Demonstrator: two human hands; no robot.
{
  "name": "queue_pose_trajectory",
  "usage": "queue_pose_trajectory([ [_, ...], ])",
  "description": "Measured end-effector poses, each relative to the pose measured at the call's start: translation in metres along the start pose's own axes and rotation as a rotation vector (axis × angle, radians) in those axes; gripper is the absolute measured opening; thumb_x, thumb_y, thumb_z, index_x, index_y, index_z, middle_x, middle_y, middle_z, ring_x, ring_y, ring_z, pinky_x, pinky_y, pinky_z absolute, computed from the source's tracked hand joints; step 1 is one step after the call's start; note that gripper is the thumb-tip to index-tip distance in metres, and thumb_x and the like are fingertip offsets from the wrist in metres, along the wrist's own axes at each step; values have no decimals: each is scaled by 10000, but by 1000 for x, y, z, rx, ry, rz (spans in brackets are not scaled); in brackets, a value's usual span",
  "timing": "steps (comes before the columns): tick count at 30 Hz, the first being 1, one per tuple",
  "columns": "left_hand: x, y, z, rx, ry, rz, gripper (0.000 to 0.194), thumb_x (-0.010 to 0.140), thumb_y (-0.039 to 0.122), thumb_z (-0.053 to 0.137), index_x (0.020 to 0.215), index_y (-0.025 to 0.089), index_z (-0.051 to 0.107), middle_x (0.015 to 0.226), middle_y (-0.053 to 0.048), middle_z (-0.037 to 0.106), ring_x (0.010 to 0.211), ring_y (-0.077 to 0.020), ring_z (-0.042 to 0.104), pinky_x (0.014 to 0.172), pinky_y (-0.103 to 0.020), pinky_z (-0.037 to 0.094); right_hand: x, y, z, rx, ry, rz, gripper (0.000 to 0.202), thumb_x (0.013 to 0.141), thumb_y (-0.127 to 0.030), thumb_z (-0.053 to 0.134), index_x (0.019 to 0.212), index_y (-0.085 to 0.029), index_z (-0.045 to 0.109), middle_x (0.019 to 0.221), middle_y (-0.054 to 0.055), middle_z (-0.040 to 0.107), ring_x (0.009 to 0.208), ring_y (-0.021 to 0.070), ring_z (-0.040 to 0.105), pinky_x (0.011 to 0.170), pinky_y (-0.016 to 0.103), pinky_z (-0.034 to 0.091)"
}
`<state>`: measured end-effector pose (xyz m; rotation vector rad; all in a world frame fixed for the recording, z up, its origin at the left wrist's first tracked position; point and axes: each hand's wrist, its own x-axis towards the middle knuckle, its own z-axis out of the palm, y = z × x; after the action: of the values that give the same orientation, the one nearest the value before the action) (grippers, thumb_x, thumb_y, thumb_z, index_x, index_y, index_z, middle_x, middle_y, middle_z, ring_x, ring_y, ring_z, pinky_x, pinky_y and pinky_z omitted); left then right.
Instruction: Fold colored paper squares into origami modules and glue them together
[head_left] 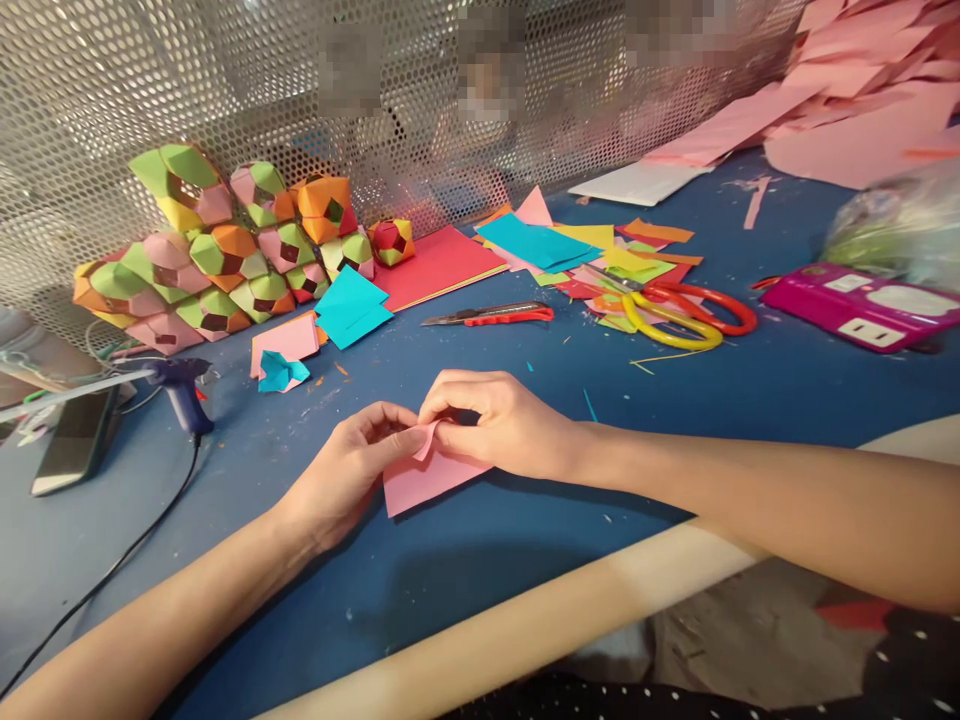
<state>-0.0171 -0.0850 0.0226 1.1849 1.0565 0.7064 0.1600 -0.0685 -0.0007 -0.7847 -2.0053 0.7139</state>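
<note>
A: What's in hand, and where?

B: Pink rectangular paper sheet (435,482), spanning the gap between the 2 hands, mostly below the fingertips. 1 small flap turned up under them.

A: Fingers?

B: Left hand (366,450): thumb over the flap, pinching the sheet. Right hand (514,420): thumb and fingers grasping the same far edge, right beside the left fingertips.

A: Doing it well?

B: My reading: a fold in hand. Best to line up edges before pressing; pin with the left thumb, run the right outward, lightly first, then firmly. A skewed crease would likely stay visible.

A: Surroundings?

B: Just left beyond the fingers, a crumpled-looking blue and pink folded-paper piece (282,371). Straight beyond, a red-handled metal utility knife (511,314), blade exposed; best keep knuckles clear. Farther left, a dark-blue plastic glue gun (187,395).
</note>
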Motion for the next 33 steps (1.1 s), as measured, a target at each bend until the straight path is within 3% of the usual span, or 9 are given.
queue_pose_trajectory([
  [7,-2,-1,0,110,110,23,215,733,300,685,845,146,586,758,-1,601,689,-91,514,619,-200,376,1,-4,-1,-10,-53,32,141,755,-50,572,773,-152,668,778,7,609,668,85,533,629,216,421],
  [17,-3,-1,0,93,101,42,194,746,310,673,830,149,606,758,-1,609,699,-101,523,645,-210,390,1,-5,-2,-4,-25,45,156,732,-41,555,767,-136,674,759,14,638,670,93,554,622,221,424],
  [22,-3,5,0,-102,32,31,223,797,343,598,891,147,649,863,-46,644,803,-151,570,742,-253,424,4,1,-4,241,21,330,79,741,-198,611,763,-139,658,684,10,652,617,106,560,573,233,434],
  [26,0,9,-2,-156,-24,-63,183,749,184,616,919,129,654,855,-59,653,775,-148,588,738,-252,439,9,6,-4,418,-23,465,130,703,-258,669,747,-139,640,732,19,650,667,108,567,627,251,447],
  [29,2,9,-5,-150,26,-162,167,731,164,628,891,116,645,812,-60,650,710,-133,590,673,-231,434,9,9,-3,485,-89,494,104,717,-235,649,767,-146,626,730,4,621,674,97,553,644,251,447],
  [33,2,4,-7,-95,63,-179,165,734,262,660,800,116,622,735,-41,624,611,-102,554,571,-202,399,7,10,-4,454,-165,443,139,726,-269,653,781,-152,603,735,-2,609,668,100,545,641,252,443],
])
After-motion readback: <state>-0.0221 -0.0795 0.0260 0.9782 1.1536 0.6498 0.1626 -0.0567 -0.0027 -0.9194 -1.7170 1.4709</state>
